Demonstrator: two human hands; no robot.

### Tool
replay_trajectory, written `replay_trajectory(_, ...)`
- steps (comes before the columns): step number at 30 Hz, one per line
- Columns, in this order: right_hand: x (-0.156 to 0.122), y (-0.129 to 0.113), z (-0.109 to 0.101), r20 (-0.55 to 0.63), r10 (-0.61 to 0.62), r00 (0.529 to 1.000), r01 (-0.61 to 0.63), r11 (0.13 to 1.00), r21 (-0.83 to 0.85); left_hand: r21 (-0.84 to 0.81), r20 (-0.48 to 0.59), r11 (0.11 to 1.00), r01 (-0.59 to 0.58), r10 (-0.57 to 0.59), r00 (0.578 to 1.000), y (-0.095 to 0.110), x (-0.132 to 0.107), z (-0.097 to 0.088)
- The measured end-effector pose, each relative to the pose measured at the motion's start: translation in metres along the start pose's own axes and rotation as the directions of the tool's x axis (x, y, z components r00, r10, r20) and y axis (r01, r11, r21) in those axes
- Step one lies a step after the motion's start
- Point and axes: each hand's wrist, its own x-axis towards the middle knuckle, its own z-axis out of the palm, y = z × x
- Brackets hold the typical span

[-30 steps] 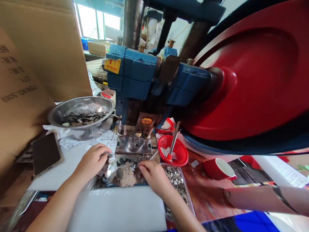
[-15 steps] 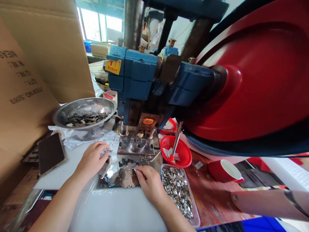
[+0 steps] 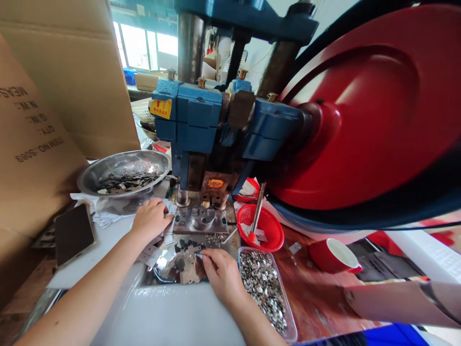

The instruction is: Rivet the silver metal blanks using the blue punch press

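Observation:
My left hand (image 3: 153, 218) reaches over loose flat metal plates (image 3: 169, 233) left of the press die (image 3: 202, 218). Its thumb and fingers are apart, and nothing shows between them. Closed in a pinch, my right hand (image 3: 221, 271) is in front of the die. A small bluish tip pokes out from its thumb and forefinger; the rest is hidden by the fingers. Beneath and beside that hand, thin metal pieces (image 3: 187, 264) lie on a shiny surface. Over the die stands the raised punch head (image 3: 215, 185) of the blue press (image 3: 200, 115).
A steel bowl (image 3: 86, 180) of dark metal pieces stands at left, near a phone (image 3: 75, 233) and cardboard (image 3: 72, 96). To the right are a red basket (image 3: 275, 235), a clear tub of small metal bits (image 3: 264, 288), a red mug (image 3: 320, 254) and the big red flywheel (image 3: 378, 120).
My left hand has moved right and forward, closer to the die, over the plates. My right hand keeps its pinch in nearly the same place. The view has shifted slightly.

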Motion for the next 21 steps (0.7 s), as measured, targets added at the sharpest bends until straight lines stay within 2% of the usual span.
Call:
replay_trajectory(5, 0.001, -0.001, -0.001, 0.016, -0.005, 1.0, 0.005, 1.0, 0.004, -0.072, -0.002, 0.997, 0.038, -0.038, 0.999, -0.002, 0.003, 0.006)
replay_trajectory(10, 0.0, -0.001, -0.003, -0.002, -0.001, 1.0, 0.001, 0.999, 0.032, -0.192, -0.013, 0.977, 0.092, -0.096, 0.995, -0.016, -0.007, -0.005)
replay_trajectory(13, 0.002, -0.005, -0.006, -0.015, 0.029, 0.999, -0.027, 0.996, 0.086, -0.398, 0.057, 0.902, 0.166, -0.156, 0.986, -0.013, -0.025, -0.014)
replay_trajectory(14, 0.003, -0.007, -0.006, -0.006, 0.049, 0.999, -0.048, 0.992, 0.117, -0.563, 0.131, 0.796, 0.221, -0.178, 0.975, -0.007, -0.032, -0.016)
replay_trajectory(15, 0.005, -0.01, -0.007, 0.008, 0.076, 0.997, -0.076, 0.985, 0.155, -0.717, 0.211, 0.643, 0.271, -0.17, 0.962, 0.001, -0.039, -0.018)
replay_trajectory(17, 0.01, -0.018, -0.006, 0.035, 0.136, 0.99, -0.14, 0.961, 0.238, -0.877, 0.315, 0.345, 0.334, -0.113, 0.942, 0.021, -0.054, -0.02)
replay_trajectory(19, 0.015, -0.026, -0.001, 0.043, 0.184, 0.982, -0.188, 0.929, 0.318, -0.902, 0.384, 0.176, 0.394, -0.089, 0.919, 0.043, -0.066, -0.02)
replay_trajectory(21, 0.021, -0.033, 0.004, 0.031, 0.216, 0.976, -0.212, 0.902, 0.376, -0.897, 0.428, 0.104, 0.43, -0.044, 0.903, 0.061, -0.075, -0.018)
